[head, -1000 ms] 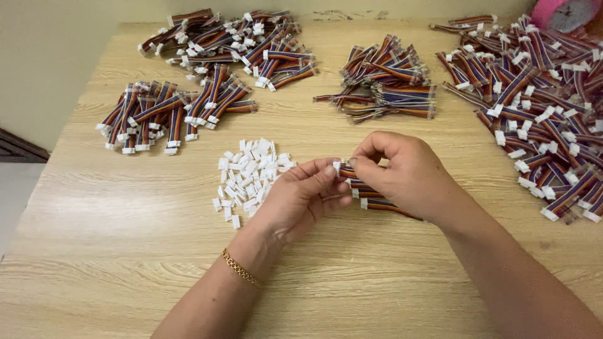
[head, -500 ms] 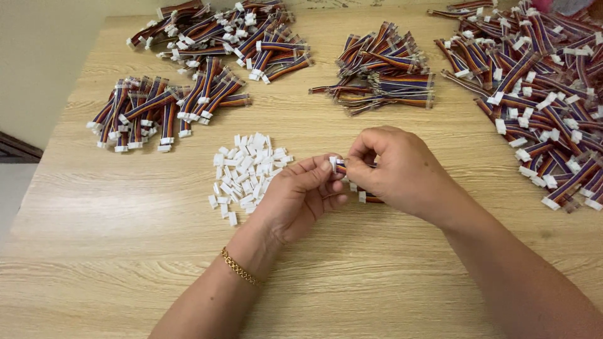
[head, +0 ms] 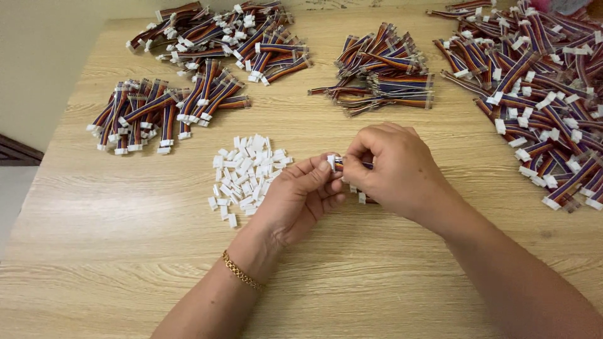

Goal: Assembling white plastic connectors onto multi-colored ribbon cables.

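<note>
White connector [head: 331,161] pinched between both hands.

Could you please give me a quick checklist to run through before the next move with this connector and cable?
1. White connector pinched at the left hand fingertips: ok.
2. Ribbon cable gripped in the right hand, end towards the connector: ok.
3. Connector fully seated on the cable end: cannot tell, fingers cover the joint.
4. Pile of loose white connectors close beside the left hand: ok.
5. Bare wooden table under the hands for setting the piece down: ok.
6. Other cables lying under the right hand, kept apart from the held one: cannot tell.
</note>
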